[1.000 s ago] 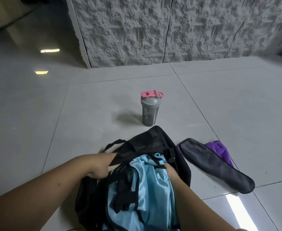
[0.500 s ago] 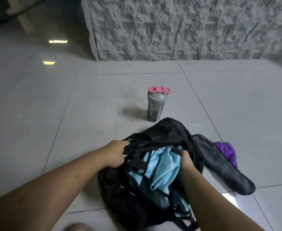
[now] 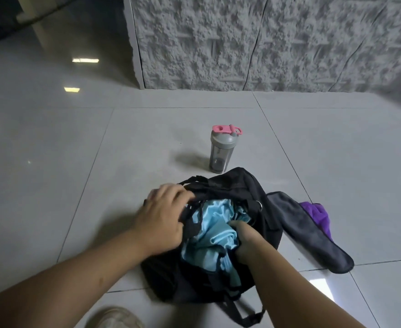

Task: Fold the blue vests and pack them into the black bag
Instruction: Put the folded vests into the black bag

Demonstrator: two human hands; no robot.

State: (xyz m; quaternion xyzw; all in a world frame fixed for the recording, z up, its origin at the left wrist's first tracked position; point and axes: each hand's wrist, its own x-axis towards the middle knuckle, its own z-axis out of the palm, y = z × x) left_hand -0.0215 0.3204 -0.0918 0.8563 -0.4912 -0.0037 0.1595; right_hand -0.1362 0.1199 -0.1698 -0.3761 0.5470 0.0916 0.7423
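Black bag (image 3: 239, 185) on floor (image 3: 100, 150), mouth open. Blue vests (image 3: 215, 235) bunched inside bag mouth. Left hand (image 3: 164, 221) grips bag's left rim and strap. Right hand (image 3: 247, 240) inside bag, fingers curled into vests. Bottle (image 3: 220, 150) upright just behind bag. Grey cloth (image 3: 313, 235) and purple cloth (image 3: 316, 215) right of bag.

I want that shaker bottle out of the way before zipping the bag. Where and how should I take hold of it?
Probably round the grey body of the shaker bottle, below the lid. It stands upright and alone on the floor just beyond the black bag, so bring the grip in from its open left or right side.
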